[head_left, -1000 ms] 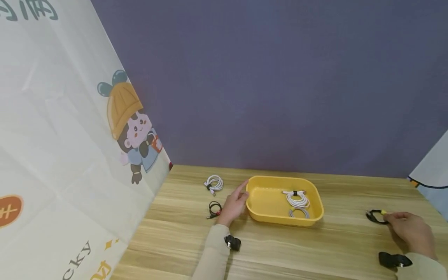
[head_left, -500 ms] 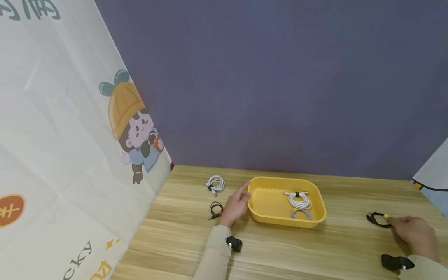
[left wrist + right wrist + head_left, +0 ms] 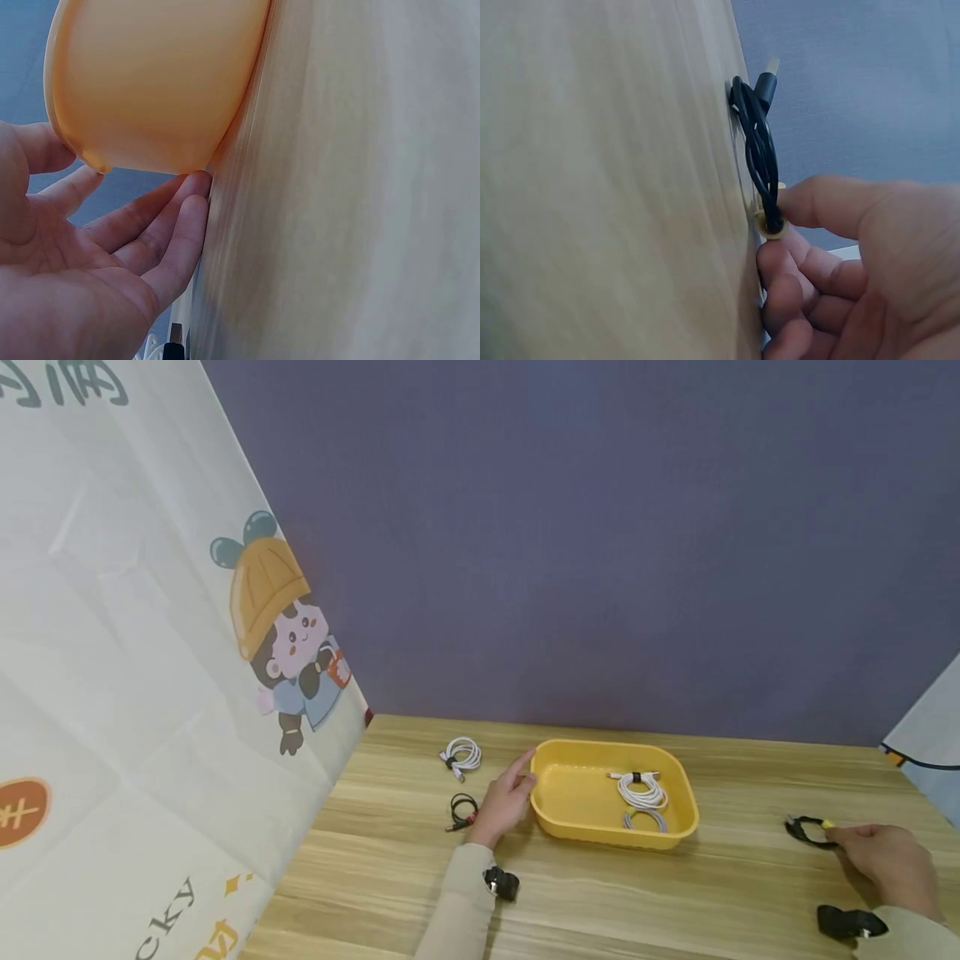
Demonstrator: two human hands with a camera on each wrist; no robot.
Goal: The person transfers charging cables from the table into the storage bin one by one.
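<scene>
A yellow tray [image 3: 678, 831] sits on the wooden table [image 3: 600, 893] and holds a coiled white cable [image 3: 640, 788] and a grey coil [image 3: 643, 818]. My left hand [image 3: 504, 800] rests on the table against the tray's left end, fingers straight; the left wrist view shows its fingers [image 3: 154, 229] beside the tray [image 3: 150, 82]. At the far right my right hand [image 3: 885, 860] pinches a coiled black cable [image 3: 804, 828] at its yellow tie. In the right wrist view thumb and fingers [image 3: 814, 214] grip the black cable [image 3: 756, 142] lying on the table.
Left of the tray lie a coiled white cable [image 3: 461, 753] and a black cable with a red tip [image 3: 461, 810]. A printed cloth [image 3: 150, 693] hangs along the left. A purple wall [image 3: 600, 527] stands behind the table. Black wrist cameras [image 3: 501, 883] sit on both sleeves.
My right hand has shifted slightly right and down with the black cable between its fingers. The left hand stays by the tray.
</scene>
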